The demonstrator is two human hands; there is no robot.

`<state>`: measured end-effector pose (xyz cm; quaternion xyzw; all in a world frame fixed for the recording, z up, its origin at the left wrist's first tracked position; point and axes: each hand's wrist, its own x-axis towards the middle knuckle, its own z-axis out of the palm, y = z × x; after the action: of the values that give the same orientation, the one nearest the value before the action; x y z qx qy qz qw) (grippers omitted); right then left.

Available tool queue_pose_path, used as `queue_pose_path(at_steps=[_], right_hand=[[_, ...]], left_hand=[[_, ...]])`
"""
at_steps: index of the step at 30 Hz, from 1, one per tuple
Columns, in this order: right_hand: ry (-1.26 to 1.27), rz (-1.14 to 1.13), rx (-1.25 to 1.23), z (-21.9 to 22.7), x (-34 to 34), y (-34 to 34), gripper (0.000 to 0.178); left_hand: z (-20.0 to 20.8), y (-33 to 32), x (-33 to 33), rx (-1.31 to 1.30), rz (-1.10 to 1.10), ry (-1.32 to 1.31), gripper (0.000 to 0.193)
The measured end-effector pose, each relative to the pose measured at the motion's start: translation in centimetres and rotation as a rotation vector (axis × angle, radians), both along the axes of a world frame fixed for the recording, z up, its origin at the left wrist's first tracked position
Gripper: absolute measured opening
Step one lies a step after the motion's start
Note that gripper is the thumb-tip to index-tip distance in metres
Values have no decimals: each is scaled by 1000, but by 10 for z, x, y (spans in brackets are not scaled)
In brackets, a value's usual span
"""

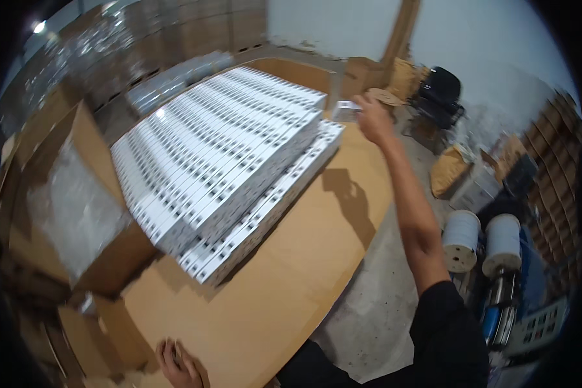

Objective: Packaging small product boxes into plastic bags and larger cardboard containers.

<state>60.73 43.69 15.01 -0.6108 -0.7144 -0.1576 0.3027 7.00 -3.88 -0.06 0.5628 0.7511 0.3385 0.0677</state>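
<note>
My right hand [374,118] reaches out past the far right corner of a big stack of small white boxes [220,129]. Its fingers are closed on a small white box [346,111], held above the far end of the brown table [284,258]. The stack is made of many narrow boxes with dark printed marks, set in tight rows; a lower row sticks out along its right side. At the near left edge of the table, my left hand [180,365] rests with fingers loosely bent and apart, and no object shows in it.
An open carton with clear plastic [77,200] stands left of the stack, a smaller open carton [103,336] nearer. On the right floor are white spools [461,239], a black chair [438,94] and a yellow-brown bag [449,171]. Wrapped cartons [194,29] line the back.
</note>
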Motion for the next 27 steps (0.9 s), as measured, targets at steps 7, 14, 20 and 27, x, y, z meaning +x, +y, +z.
queue_pose_path(at_steps=[7, 14, 20, 27], right_hand=[[23, 470, -153, 29, -136, -167, 34], [260, 928, -552, -37, -340, -307, 33], [256, 1112, -454, -81, -416, -355, 37], [1198, 1200, -1004, -166, -422, -311, 28]], left_hand=[[27, 25, 24, 36, -89, -823, 30], [47, 10, 15, 76, -182, -1335, 41], [21, 0, -41, 234, 44, -1451, 34], [-3, 32, -55, 350, -53, -1083, 43]])
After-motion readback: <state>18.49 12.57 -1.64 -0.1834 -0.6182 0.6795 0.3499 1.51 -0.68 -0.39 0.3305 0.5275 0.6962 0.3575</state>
